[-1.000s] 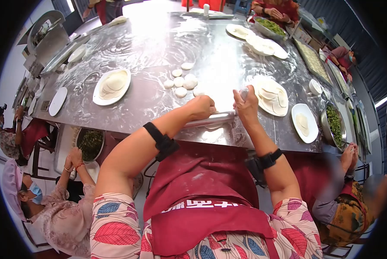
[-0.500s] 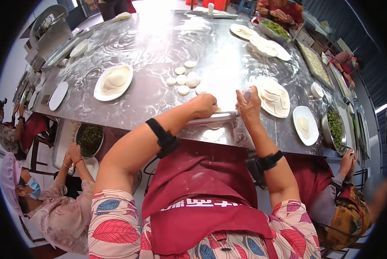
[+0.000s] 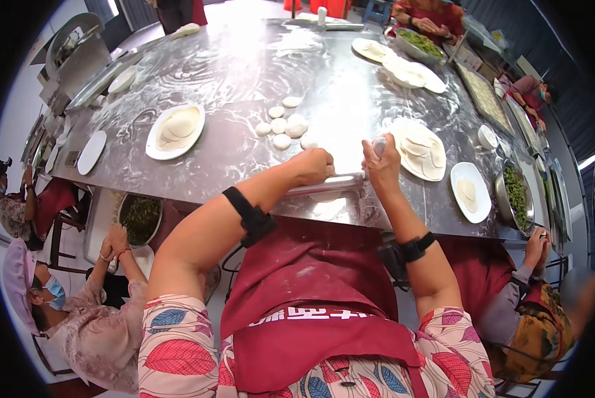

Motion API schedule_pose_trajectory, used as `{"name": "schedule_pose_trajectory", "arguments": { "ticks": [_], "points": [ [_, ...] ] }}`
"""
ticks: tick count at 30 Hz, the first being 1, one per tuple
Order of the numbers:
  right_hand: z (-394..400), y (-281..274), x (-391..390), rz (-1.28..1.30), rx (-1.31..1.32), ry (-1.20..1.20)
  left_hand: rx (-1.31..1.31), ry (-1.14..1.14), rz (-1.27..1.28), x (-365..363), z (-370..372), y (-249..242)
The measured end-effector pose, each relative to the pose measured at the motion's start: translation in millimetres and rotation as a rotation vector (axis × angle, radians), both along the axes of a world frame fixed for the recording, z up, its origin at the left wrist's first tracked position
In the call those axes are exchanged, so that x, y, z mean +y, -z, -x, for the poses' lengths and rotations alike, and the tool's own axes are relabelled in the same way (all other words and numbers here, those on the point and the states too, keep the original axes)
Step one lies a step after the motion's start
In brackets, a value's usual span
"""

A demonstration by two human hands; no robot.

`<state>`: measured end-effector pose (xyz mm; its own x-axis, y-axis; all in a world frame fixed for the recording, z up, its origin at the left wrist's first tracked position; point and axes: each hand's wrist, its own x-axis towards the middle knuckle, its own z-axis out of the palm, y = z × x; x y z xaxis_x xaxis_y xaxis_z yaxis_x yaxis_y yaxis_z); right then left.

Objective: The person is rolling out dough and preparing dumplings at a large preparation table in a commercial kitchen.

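Clearly, a rolling pin [image 3: 328,183] is being pressed across a piece of dough [image 3: 325,196] at the near edge of the floured bench [image 3: 244,73], just below the middle of the frame. The left hand [image 3: 312,166] is laid over the left part of the pin, its grip curled down on it; the right hand [image 3: 380,166] is closed around the right end, with the tip of the pin showing above the fingers. Only a pale edge of the dough is seen beneath the pin, so its thickness cannot be told.

Just beyond the hands, a small cluster of dough rounds [image 3: 284,126] is set out, unflattened. To the right of the right hand, a plate of rolled wrappers [image 3: 418,151] is stacked, and another plate [image 3: 173,129] of wrappers is placed toward the left of the frame. A bowl of green filling [image 3: 513,192] is seen at the right edge, where other people's hands are at work.

The step in hand is judged to be the flattening of one wrapper. The next move would call for even pressure on both ends and a turn of the dough, so that a round shape is kept.
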<state>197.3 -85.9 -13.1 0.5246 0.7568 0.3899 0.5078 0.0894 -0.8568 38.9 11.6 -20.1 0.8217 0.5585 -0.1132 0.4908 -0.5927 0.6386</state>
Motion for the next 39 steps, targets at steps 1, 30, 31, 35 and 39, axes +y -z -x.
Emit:
{"name": "schedule_pose_trajectory", "arguments": {
  "ticks": [1,30,31,35,39],
  "points": [
    [-5,7,-6,-0.024,-0.060,0.004,0.018,0.029,-0.014,0,1,0],
    [15,14,-79,-0.057,0.184,-0.072,-0.489,-0.440,0.128,27,123,-11],
    [16,12,-78,-0.050,0.188,-0.064,-0.482,-0.500,0.179,37,143,-14],
    [24,6,-80,-0.021,0.212,-0.019,-0.474,-0.669,0.152,91,223,-15],
    [27,1,-76,0.020,0.200,0.017,-0.426,-0.752,0.050,140,273,-24]
  ]
}}
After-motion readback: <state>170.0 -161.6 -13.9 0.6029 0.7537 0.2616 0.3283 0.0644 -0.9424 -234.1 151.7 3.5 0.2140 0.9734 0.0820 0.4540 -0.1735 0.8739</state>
